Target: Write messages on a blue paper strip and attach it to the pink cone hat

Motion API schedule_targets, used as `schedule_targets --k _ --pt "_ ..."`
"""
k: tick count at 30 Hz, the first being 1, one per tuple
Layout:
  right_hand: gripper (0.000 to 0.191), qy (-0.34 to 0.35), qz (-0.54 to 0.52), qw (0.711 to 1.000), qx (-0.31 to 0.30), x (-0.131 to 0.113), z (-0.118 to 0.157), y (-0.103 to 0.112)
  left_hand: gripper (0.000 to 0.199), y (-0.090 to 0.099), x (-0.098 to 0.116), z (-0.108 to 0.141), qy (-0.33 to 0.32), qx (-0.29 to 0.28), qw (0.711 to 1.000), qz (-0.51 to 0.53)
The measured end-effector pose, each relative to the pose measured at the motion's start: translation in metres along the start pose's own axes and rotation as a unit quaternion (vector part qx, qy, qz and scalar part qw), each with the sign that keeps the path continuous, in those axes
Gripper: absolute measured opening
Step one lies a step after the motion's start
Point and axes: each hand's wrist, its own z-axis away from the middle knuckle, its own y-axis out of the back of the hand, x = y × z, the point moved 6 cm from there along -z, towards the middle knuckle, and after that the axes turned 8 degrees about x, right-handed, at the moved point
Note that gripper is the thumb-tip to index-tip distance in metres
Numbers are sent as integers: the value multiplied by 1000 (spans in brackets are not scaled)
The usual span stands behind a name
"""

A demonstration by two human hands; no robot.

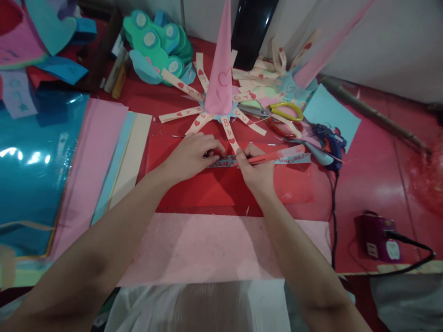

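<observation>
Both hands (pixel 226 161) low, fingers curled.

2 hands (pixel 259 170), 2 pnk cones (pixel 220 76), 1 glue gun (pixel 330 145), 1 pwr adapter (pixel 380 237).

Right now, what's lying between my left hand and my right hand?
Between your left hand and right hand, the head view shows part of a blue strip with red writing, on a red sheet.
</observation>
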Motion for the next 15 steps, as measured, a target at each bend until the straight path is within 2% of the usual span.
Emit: schedule_targets --k 8,15 --pt "37 -35 -28 999 19 2 -1 2 14 0 1 0 10 0 1000 -3" --pt "37 9 1 1000 17 -3 0 1 13 -1 -2 0 13 -3 1000 -6"
